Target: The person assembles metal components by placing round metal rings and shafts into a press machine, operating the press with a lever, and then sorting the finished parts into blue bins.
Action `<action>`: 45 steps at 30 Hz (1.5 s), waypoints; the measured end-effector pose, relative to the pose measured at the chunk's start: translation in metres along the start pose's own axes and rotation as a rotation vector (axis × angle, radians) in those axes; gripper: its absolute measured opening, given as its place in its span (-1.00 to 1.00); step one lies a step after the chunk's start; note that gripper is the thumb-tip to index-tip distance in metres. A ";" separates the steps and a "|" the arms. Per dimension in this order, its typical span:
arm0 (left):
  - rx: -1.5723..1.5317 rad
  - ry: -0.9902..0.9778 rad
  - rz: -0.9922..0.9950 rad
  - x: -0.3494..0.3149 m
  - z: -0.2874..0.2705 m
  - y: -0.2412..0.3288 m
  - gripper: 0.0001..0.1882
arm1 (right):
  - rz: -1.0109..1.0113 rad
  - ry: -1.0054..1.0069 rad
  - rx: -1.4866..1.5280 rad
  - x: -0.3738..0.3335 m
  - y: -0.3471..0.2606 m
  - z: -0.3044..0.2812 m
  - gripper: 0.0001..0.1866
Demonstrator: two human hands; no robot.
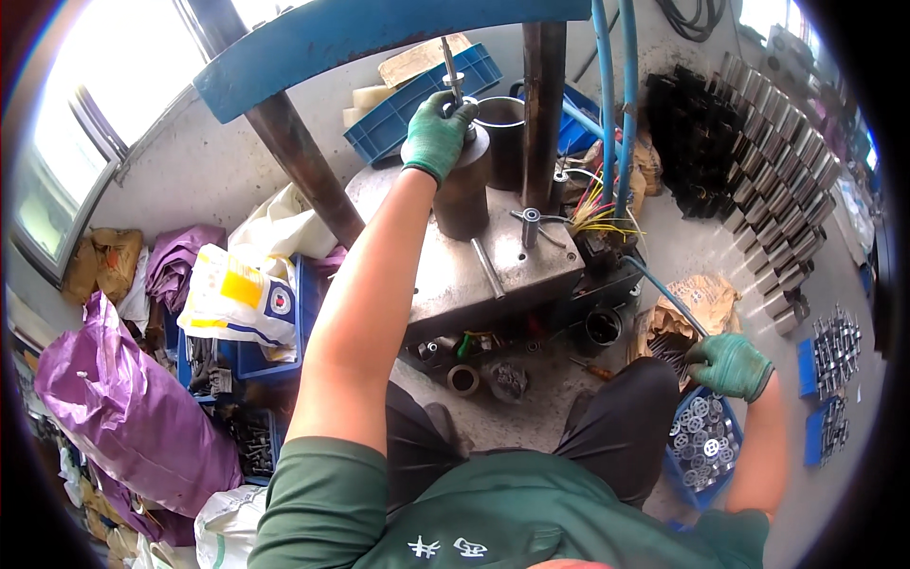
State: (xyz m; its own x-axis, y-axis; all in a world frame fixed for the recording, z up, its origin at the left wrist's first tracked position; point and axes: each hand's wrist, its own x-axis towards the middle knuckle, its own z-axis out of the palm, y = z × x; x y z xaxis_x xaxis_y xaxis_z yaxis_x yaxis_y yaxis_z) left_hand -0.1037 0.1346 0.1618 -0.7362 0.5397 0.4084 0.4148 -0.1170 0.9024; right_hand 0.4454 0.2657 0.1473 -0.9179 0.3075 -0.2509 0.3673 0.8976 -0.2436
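My left hand (439,137), in a green glove, reaches over the machine's steel bed. Its fingers close round a metal part, mostly covered by the glove, on top of a thick steel cylinder (463,199). Just above it a slim metal shaft (449,62) with a collar (454,82) stands upright below the blue crossbeam (379,47). On the right, my right hand (730,366), also gloved in green, is closed round the end of a long blue lever (665,292). That lever slants from the machine down toward me.
On the steel bed (431,294) lie a short rod (488,268) and an upright small tube (530,228). A blue bin of round metal parts (701,441) stands below my right hand. Stacked metal sleeves (777,190) line the right. Purple sacks (133,408) crowd the left.
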 end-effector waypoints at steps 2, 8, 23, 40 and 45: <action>0.055 0.018 0.025 0.003 -0.006 -0.005 -0.57 | 0.066 -0.016 0.036 -0.004 -0.012 0.004 -0.71; 0.083 0.045 0.018 -0.006 0.005 0.010 -0.72 | -0.006 0.012 -0.001 -0.008 -0.011 0.009 -0.78; 0.015 0.025 0.002 0.000 -0.001 0.002 -0.64 | 0.140 -0.016 0.062 0.004 -0.012 -0.017 -0.59; 0.014 0.053 -0.024 -0.008 0.004 0.016 -0.76 | 0.089 -0.037 0.022 0.000 -0.009 -0.011 -0.58; 0.060 0.050 -0.022 -0.009 0.002 0.016 -0.71 | 0.068 0.018 0.027 0.000 -0.011 -0.015 -0.60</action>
State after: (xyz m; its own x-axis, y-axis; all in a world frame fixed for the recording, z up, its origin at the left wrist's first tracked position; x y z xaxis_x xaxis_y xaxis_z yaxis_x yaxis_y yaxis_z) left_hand -0.0896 0.1292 0.1722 -0.7703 0.4994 0.3965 0.4288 -0.0547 0.9018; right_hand 0.4393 0.2608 0.1637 -0.8929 0.3739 -0.2508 0.4331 0.8655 -0.2517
